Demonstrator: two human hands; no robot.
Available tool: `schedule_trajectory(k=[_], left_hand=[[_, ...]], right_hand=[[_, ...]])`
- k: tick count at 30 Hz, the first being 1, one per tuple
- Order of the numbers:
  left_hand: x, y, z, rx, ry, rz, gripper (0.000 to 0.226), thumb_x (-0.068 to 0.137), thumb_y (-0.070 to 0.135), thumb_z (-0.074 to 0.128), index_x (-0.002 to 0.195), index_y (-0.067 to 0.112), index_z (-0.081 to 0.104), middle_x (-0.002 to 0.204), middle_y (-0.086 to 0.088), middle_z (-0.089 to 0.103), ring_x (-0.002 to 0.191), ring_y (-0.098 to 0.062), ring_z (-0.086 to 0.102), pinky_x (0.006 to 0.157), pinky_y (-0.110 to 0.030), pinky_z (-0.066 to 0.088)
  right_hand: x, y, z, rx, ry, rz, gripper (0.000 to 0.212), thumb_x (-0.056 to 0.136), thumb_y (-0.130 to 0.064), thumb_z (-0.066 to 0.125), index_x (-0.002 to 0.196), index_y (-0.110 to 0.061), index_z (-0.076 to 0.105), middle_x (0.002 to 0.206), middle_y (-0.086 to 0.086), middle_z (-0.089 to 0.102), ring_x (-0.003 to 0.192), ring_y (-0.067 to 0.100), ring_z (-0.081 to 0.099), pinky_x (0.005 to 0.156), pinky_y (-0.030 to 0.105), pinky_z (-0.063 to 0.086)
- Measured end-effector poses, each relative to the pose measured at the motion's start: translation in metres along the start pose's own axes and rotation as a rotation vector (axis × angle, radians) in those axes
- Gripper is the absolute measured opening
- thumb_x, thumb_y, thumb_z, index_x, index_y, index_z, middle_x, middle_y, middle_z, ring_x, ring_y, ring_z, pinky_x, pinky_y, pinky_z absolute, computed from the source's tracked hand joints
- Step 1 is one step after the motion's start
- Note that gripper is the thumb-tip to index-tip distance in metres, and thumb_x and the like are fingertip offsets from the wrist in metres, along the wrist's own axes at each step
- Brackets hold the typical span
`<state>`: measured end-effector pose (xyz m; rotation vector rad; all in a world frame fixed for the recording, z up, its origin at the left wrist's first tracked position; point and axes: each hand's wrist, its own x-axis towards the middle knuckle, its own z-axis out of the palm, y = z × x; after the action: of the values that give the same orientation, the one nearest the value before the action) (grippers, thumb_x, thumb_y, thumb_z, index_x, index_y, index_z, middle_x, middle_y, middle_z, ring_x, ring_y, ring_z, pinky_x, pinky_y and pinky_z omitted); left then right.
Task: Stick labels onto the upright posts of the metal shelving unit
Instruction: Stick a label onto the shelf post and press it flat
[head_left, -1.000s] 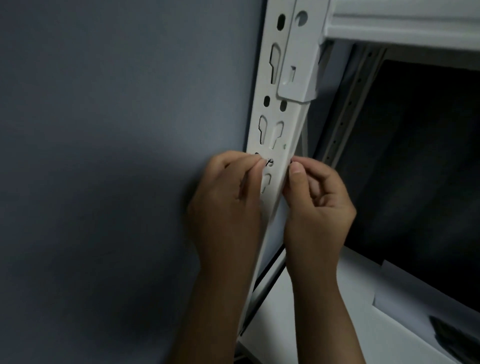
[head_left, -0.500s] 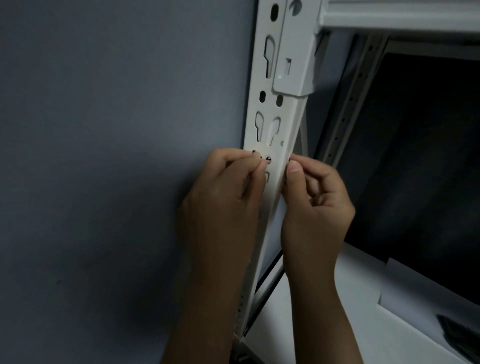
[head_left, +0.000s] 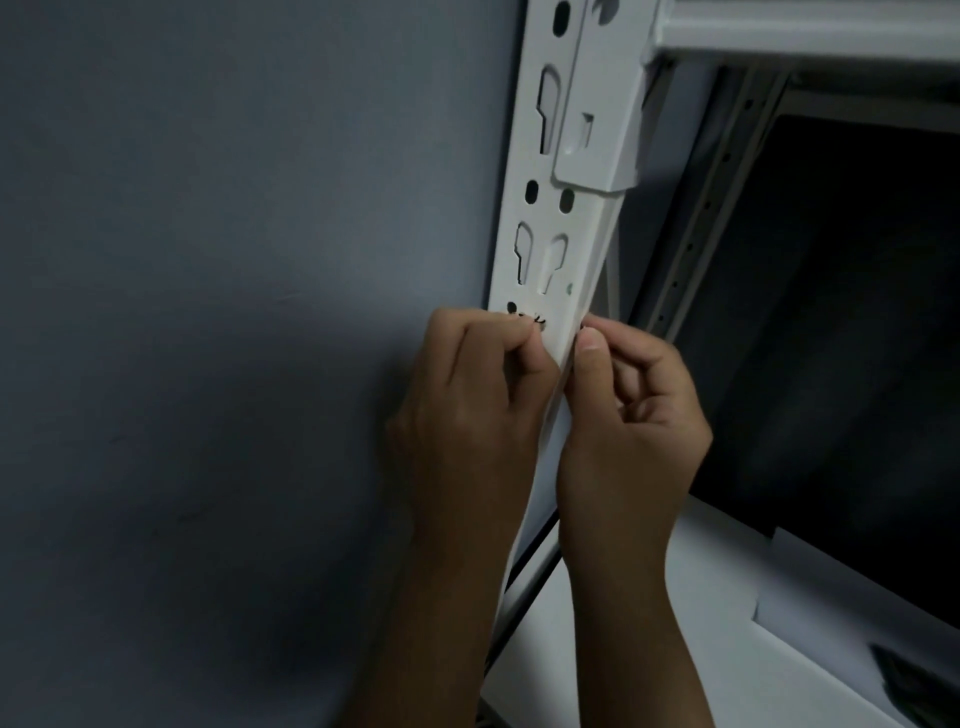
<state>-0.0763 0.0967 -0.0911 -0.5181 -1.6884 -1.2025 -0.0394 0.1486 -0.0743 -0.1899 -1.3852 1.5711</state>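
A white metal upright post (head_left: 563, 244) with keyhole slots runs down the middle of the view. A white label (head_left: 558, 332) with black handwriting along its top lies against the post's face, mostly hidden by my fingers. My left hand (head_left: 467, 395) pinches the label's left end with curled fingers against the post. My right hand (head_left: 631, 421) pinches its right end at the post's right edge, thumb pointing up. Both hands sit side by side with the post between them.
A grey wall (head_left: 234, 312) fills the left half. A white horizontal beam (head_left: 805, 36) hooks into the post at top right by a bracket (head_left: 597, 130). Behind it stand a rear post (head_left: 711, 208), a dark recess, and a white shelf board (head_left: 675, 623) with paper at bottom right.
Both hands stay pinched on the label at the same spot on the post. The view has shifted slightly, so the post and bracket sit a little higher in the frame.
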Motion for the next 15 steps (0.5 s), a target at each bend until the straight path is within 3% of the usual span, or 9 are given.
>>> schedule_trajectory(k=[9,15], left_hand=[[0.0030,0.0003,0.0026,-0.066,-0.008,-0.114,0.013,0.083,0.021,0.057,0.079,0.011,0.062,0.087,0.000,0.056,0.069,-0.009,0.054,0.055,-0.030,0.049],[0.0060,-0.0013,-0.0014,-0.125,-0.052,-0.135,0.017,0.089,0.020,0.054,0.087,0.007,0.064,0.093,0.005,0.052,0.076,-0.003,0.053,0.066,-0.012,0.047]], right_hand=[[-0.0001,-0.0011,0.0015,0.027,0.013,0.042,0.010,0.090,-0.003,0.060,0.093,-0.010,0.067,0.086,0.001,0.072,0.080,0.006,0.070,0.075,0.015,0.055],[-0.0009,-0.0014,0.0016,0.026,0.022,0.056,0.009,0.090,-0.004,0.061,0.093,-0.010,0.067,0.087,0.003,0.073,0.081,0.008,0.070,0.076,0.018,0.056]])
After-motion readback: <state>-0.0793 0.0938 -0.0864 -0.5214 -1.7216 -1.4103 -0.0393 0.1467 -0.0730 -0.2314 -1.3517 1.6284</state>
